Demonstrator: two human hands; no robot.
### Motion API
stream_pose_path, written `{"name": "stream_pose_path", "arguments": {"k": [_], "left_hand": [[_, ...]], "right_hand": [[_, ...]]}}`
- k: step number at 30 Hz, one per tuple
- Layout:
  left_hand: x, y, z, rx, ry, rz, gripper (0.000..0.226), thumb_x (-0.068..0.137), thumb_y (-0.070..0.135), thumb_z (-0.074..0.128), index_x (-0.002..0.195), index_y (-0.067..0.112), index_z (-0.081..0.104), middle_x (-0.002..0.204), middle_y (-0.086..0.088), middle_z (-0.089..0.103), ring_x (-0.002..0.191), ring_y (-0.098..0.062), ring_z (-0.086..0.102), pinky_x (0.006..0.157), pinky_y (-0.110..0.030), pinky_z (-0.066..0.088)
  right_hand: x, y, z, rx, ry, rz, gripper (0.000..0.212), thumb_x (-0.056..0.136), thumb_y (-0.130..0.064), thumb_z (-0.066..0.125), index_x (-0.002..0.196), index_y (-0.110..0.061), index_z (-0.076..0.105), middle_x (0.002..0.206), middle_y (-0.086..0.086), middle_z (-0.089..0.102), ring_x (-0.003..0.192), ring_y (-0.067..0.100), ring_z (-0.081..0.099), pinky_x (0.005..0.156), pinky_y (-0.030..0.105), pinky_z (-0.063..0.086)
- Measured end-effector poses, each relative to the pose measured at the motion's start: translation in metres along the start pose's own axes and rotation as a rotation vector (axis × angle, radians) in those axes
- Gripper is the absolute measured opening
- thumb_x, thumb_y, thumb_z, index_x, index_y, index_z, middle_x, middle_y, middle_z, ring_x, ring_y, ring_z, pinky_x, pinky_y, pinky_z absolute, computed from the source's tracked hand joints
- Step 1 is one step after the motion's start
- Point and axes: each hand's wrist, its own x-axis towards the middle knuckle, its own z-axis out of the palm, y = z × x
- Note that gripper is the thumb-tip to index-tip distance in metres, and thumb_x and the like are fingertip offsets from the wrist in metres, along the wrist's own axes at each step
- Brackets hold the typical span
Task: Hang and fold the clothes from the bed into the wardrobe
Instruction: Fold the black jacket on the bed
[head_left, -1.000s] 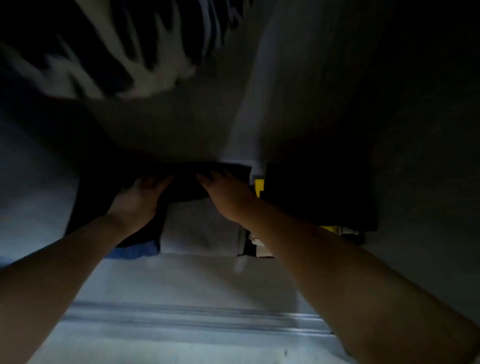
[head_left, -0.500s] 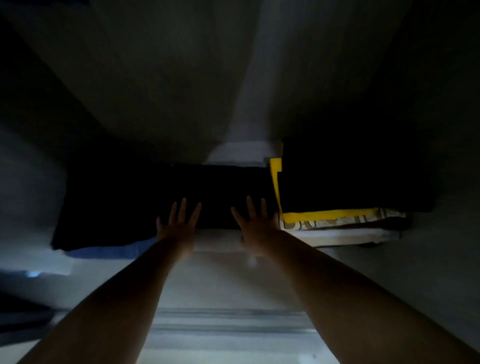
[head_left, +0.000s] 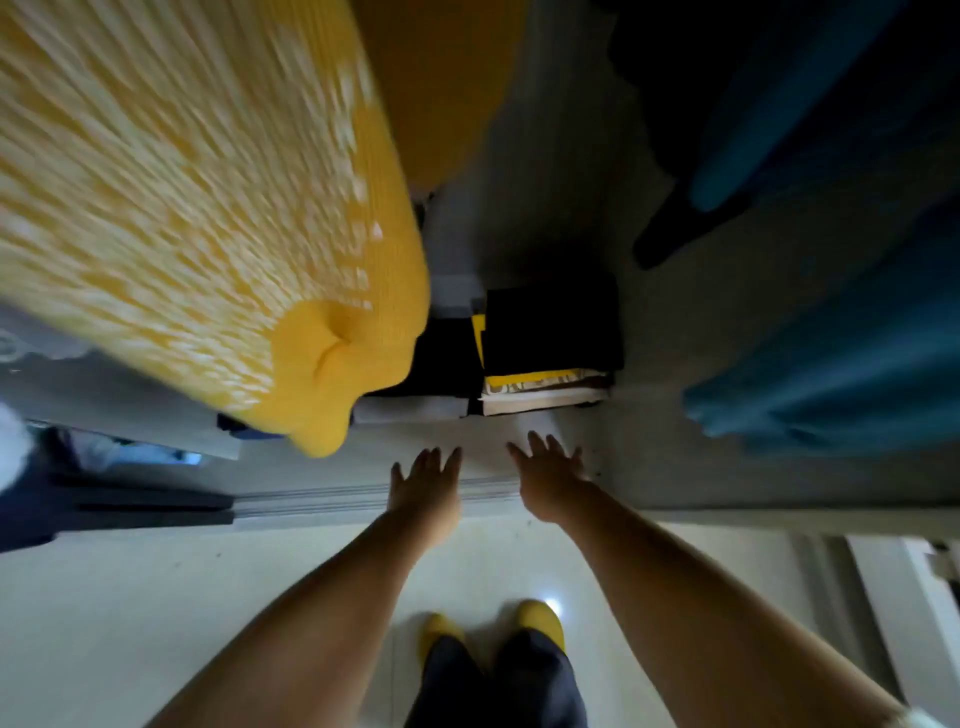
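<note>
Wardrobe floor: folded clothes (head_left: 545, 358) stacked at back; left hand (head_left: 423, 491) and right hand (head_left: 550, 480) spread, empty, just outside; folding step apparently complete, next calls for fetching another garment from bed.

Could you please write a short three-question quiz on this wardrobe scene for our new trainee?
1. True or false: the left hand grips a folded garment.
2. The hanging garment nearest the camera on the left is: A) yellow B) red C) white.
3. Which lies nearer the right hand: the stack with the yellow layer or the teal hanging clothes?

Key: 1 false; 2 A; 3 the stack with the yellow layer.
</note>
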Motion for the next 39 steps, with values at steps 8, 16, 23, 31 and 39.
{"name": "stream_pose_path", "arguments": {"k": [8,16,23,31,39], "left_hand": [[-0.142,0.067,-0.104,0.089,0.098,0.272,0.050,0.094,0.020,0.045,0.142,0.016,0.033,0.139,-0.011,0.044,0.126,-0.030,0.044,0.097,-0.040,0.040],[-0.201,0.158,-0.125,0.338,-0.085,0.441,0.038,0.095,0.018,0.040,0.132,0.015,0.047,0.132,-0.012,0.053,0.115,-0.029,0.055,0.087,-0.034,0.046],[-0.259,0.324,-0.110,0.370,-0.097,0.553,0.041,0.093,0.018,0.043,0.133,0.014,0.050,0.140,-0.011,0.048,0.124,-0.026,0.049,0.100,-0.031,0.042],[-0.373,0.595,-0.037,0.422,-0.122,0.855,0.046,0.095,0.018,0.037,0.141,0.016,0.040,0.146,-0.009,0.042,0.128,-0.024,0.045,0.103,-0.032,0.040],[-0.423,0.767,0.000,0.564,-0.104,1.124,0.045,0.099,0.021,0.034,0.144,0.021,0.037,0.137,-0.008,0.050,0.113,-0.028,0.055,0.075,-0.032,0.043]], "right_hand": [[-0.176,0.026,-0.060,0.192,0.049,0.055,0.054,0.097,-0.017,0.040,0.149,-0.017,0.028,0.150,0.013,0.032,0.133,0.034,0.040,0.106,0.042,0.040],[-0.296,0.108,-0.049,0.356,0.007,0.163,0.042,0.095,-0.015,0.044,0.137,-0.011,0.048,0.139,0.015,0.048,0.126,0.033,0.047,0.104,0.039,0.041],[-0.443,0.240,-0.004,0.357,0.136,0.285,0.040,0.097,-0.012,0.038,0.134,-0.005,0.049,0.138,0.014,0.050,0.124,0.031,0.049,0.099,0.035,0.041],[-0.653,0.421,0.154,0.626,0.300,0.658,0.042,0.092,-0.004,0.034,0.129,-0.010,0.054,0.127,0.008,0.059,0.109,0.026,0.059,0.091,0.037,0.052],[-0.712,0.514,0.237,0.797,0.343,0.811,0.038,0.096,-0.007,0.034,0.128,-0.008,0.055,0.124,0.010,0.060,0.107,0.026,0.059,0.087,0.037,0.053]]}}
